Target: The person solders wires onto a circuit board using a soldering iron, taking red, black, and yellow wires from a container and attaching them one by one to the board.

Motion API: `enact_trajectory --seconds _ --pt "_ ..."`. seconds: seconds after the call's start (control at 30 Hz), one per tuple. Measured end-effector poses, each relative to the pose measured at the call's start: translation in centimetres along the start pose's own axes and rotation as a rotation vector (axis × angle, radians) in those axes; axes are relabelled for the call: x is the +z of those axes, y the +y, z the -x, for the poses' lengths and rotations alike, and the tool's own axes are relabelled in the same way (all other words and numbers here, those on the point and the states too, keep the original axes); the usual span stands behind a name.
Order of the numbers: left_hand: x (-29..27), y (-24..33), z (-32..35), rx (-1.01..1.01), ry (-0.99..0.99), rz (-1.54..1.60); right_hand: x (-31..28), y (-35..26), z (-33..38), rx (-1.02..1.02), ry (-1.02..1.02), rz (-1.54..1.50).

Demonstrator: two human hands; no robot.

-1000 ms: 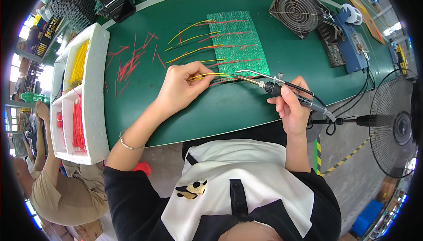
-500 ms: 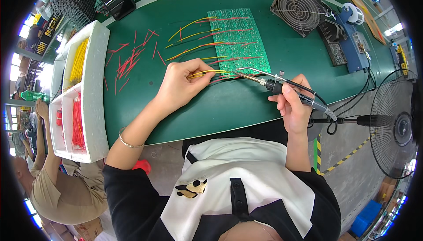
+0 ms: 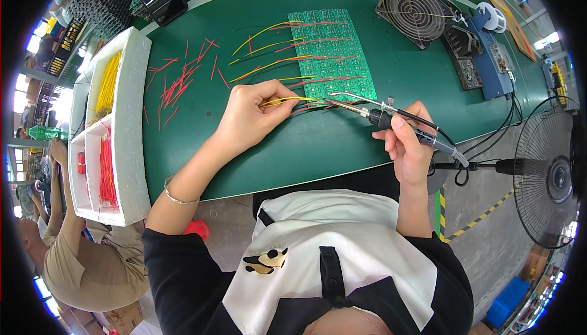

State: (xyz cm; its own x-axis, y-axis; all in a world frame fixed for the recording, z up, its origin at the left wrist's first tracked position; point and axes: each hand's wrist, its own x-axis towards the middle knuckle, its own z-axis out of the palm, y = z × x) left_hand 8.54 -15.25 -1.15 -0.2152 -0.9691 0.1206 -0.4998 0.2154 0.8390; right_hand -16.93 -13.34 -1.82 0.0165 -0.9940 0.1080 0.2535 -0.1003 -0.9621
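My left hand is closed, pinching yellow wires whose far ends reach the near edge of a green circuit board panel. In my right hand is a soldering iron with a thin curved metal tube fixed along it. Its tip meets the board close to the yellow wire ends; the exact contact is too small to make out. Rows of yellow and red wires lie across the panel, their loose ends pointing left. Loose red wires are scattered on the green table left of the panel.
At the left stands a white foam box with yellow wires and red wires. A square fan and a blue soldering station stand at back right. A pedestal fan is right. Another person sits at left.
Both hands and the iron stay almost in place. The panel and the things on the table appear shifted very slightly upward in view.
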Motion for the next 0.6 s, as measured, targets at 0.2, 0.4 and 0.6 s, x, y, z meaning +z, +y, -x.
enact_trajectory --seconds 0.2,0.4,0.6 --pt "0.1 0.0 0.1 -0.002 0.004 0.016 -0.2 0.0 0.1 0.0 -0.008 -0.017" --pt "0.1 0.1 0.2 -0.008 0.006 0.035 -0.3 -0.1 0.1 -0.018 0.015 -0.114" --pt "0.1 0.2 0.2 0.014 0.016 0.004 -1.4 -0.7 -0.7 -0.125 0.157 -0.074"
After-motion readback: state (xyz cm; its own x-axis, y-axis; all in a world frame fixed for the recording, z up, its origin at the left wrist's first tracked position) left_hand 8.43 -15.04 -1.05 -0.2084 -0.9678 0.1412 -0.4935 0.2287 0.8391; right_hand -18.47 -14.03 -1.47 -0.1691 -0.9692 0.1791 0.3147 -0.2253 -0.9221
